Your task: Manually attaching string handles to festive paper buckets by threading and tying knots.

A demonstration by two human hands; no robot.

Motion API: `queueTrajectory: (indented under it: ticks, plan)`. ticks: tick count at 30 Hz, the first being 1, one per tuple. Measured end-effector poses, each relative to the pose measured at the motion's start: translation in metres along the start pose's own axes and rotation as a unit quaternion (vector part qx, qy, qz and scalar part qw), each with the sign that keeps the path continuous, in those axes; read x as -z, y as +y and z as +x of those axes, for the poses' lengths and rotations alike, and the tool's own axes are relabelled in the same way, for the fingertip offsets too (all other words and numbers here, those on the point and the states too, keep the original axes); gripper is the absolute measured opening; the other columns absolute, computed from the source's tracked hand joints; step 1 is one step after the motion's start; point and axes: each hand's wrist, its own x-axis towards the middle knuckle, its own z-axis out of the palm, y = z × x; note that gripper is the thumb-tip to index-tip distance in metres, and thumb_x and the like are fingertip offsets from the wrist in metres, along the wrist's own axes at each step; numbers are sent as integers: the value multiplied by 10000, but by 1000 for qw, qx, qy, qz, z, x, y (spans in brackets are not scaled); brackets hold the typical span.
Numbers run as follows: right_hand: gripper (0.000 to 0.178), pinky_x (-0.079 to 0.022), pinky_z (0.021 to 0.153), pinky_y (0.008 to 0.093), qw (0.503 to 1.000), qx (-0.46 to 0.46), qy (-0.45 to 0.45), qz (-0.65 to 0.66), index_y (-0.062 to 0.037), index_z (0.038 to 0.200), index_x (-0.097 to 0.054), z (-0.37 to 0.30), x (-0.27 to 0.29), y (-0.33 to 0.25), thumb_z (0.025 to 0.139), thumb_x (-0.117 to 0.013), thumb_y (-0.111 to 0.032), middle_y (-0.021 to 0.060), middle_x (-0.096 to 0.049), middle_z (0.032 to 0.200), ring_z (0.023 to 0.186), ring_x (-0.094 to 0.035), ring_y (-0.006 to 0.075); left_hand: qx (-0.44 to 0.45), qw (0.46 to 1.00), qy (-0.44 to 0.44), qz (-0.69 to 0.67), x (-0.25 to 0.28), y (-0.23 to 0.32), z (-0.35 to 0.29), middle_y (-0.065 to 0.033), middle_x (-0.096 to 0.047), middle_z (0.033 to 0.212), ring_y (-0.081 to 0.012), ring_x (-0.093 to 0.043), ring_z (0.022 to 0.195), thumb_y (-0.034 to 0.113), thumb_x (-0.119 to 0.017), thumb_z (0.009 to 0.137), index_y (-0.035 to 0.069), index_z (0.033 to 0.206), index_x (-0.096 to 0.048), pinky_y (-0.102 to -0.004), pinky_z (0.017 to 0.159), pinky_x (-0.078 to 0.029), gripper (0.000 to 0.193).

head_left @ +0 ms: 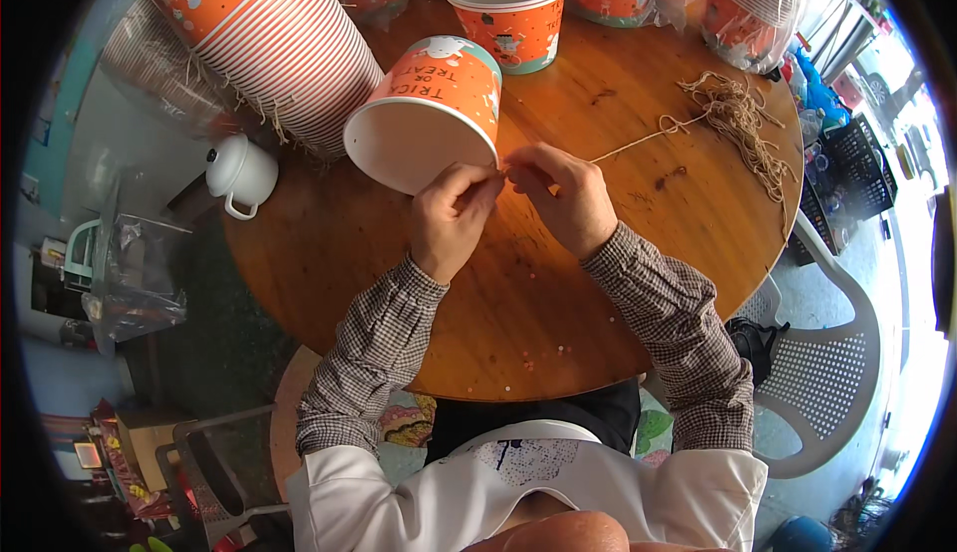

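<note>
An orange paper bucket (454, 89) with a white inside and printed figures lies tipped on the round wooden table, its mouth facing me. Close by its right rim, my left hand (454, 218) is closed in a pinch at the edge, and whatever lies between its fingertips is too small to make out. My right hand (566, 193) pinches a thin twine (638, 143) just right of the rim, fingertips nearly meeting the left ones. That twine runs right to a loose tangle of tan twine pieces (743, 119). Behind stands another orange bucket (508, 29), upright.
A tall leaning stack of orange buckets (279, 44) is at the left, with twine ends hanging from it. Bagged stacks (753, 9) line the far edge. A white lidded enamel pot (244, 171) sits left, a grey plastic chair (822, 363) right. Small dots are scattered near the table's front.
</note>
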Motion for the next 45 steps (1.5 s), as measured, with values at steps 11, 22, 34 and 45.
queueTrajectory:
  ticks: [11,22,34,45]
  plan:
    - [94,-532,601,333,987,80,-3,-142,-42,944,-631,-12,8,-9,850,-633,-46,86,-624,828,702,-650,247,-14,990,73,-119,-5,18,7,-25,-613,795,-79,-594,679,-14,-664,857,5,996,-696,-209,604,-499,144]
    - [236,-539,633,332,1000,-12,27,-1,-44,1042,-520,-7,14,-16,845,-649,-46,128,-647,804,735,-666,266,35,991,20,-128,-12,-9,15,-35,-619,778,-95,-562,649,63,-645,894,-6,923,-661,-225,581,-455,76]
    - [88,-533,624,329,982,136,69,-113,-49,943,-607,2,23,10,855,-611,-44,98,-640,920,754,-654,260,-91,994,-45,34,-14,-15,33,-85,-589,783,-194,-585,699,115,-621,910,10,876,-628,-295,609,-460,110]
    - [143,-443,488,191,943,-210,-6,259,-13,1016,-613,5,31,21,920,-589,-117,-4,-618,787,623,-571,53,104,943,-81,-306,-8,2,25,25,-535,712,-59,-483,667,187,-532,982,16,887,-611,-207,603,-411,211]
